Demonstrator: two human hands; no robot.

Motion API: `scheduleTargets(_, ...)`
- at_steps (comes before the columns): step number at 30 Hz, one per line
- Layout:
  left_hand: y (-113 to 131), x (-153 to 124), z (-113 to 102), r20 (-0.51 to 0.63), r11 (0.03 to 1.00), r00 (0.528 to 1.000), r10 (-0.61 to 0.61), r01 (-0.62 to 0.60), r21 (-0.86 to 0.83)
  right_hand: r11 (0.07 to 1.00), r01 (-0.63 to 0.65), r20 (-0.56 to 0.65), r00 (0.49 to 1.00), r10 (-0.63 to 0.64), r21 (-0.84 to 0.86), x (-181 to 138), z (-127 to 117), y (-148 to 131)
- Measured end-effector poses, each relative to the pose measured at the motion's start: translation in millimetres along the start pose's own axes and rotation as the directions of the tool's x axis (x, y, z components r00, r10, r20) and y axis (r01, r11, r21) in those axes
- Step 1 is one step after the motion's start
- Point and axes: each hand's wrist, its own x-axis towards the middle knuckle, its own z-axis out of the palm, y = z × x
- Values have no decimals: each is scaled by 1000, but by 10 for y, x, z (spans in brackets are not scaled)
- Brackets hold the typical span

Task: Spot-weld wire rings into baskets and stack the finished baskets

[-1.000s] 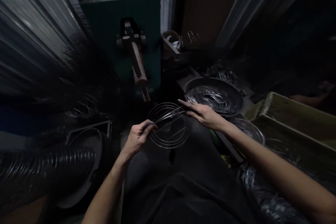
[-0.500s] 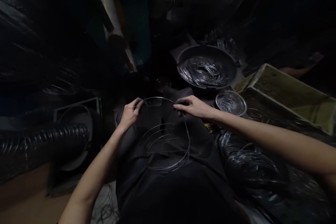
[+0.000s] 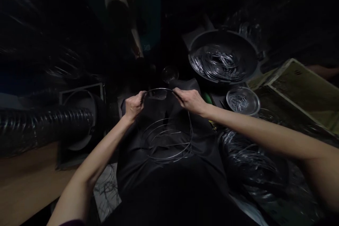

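My left hand (image 3: 135, 105) and my right hand (image 3: 189, 99) are both closed on a thin metal wire (image 3: 159, 88), which arches between them above my lap. From the right hand the wire runs down toward several loose wire rings (image 3: 169, 158), which lie on the dark apron (image 3: 169, 190) over my legs. Whether it is one piece with those rings I cannot tell. The fingertips of both hands are partly hidden.
To the right stand a wide dark pan (image 3: 196, 44) of wire pieces, a small metal bowl (image 3: 255, 100) of short pieces and a yellowish crate (image 3: 296, 88). Coiled wire (image 3: 249, 159) lies nearer me. On the left, a flexible duct (image 3: 47, 122) meets a round fan housing (image 3: 97, 120).
The right hand has turned, its fingers now pointing more upward and wrapped tighter round the wire. The hands have come slightly nearer each other. My view has shifted a little.
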Motion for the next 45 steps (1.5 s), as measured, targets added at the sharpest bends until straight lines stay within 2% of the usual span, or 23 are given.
scheduleTargets(3,-1,-2,-1,0,995,998,59,-59,-77,999,40,-20,999,-39,36,87,-30,35)
scheduleTargets(5,3,1,-28,30,989,995,96,-92,-115,984,129,-40,991,-125,119,162,-61,59)
scheduleTargets(7,6,-3,-45,74,990,993,94,-85,-117,953,209,-71,978,-198,219,225,-36,92)
scheduleTargets(9,4,-9,-38,125,994,990,61,-49,-98,939,212,-98,976,-192,272,268,56,121)
scheduleTargets(11,-6,-7,-15,179,997,984,12,2,-76,960,139,-80,989,-123,242,297,163,118)
scheduleTargets(13,-26,6,10,224,997,973,-47,60,-53,986,52,-8,999,-51,157,329,219,76)
scheduleTargets(16,-71,36,35,242,990,963,-119,134,-44,996,-34,92,995,26,88,392,153,11)
scheduleTargets(18,-104,44,46,234,985,964,-128,151,-81,984,-72,137,989,50,162,406,41,27)
scheduleTargets(20,-132,35,53,229,979,966,-124,157,-133,946,-107,235,971,34,305,367,-76,105)
scheduleTargets(23,-151,7,56,213,967,968,-132,173,-189,835,-185,420,906,-60,518,236,-172,274)
scheduleTargets(25,-150,-3,55,203,963,972,-119,162,-214,758,-259,468,881,-68,599,146,-152,356)
scheduleTargets(27,-144,-4,55,194,965,976,-95,138,-223,713,-320,462,887,-6,624,81,-80,390)
scheduleTargets(30,-139,-1,61,185,972,979,-89,126,-201,702,-385,438,891,116,599,49,19,388)
scheduleTargets(32,-138,3,66,182,975,978,-100,133,-179,713,-398,453,883,125,578,78,16,380)
scheduleTargets(35,-126,28,68,200,975,974,-105,140,-171,762,-346,449,890,81,548,198,-96,349)
scheduleTargets(39,-115,77,78,215,979,973,-82,119,-167,842,-237,293,951,98,486,417,-201,249)
scheduleTargets(45,-189,85,150,257,978,960,-107,148,-147,952,-142,170,981,97,273,604,21,152)
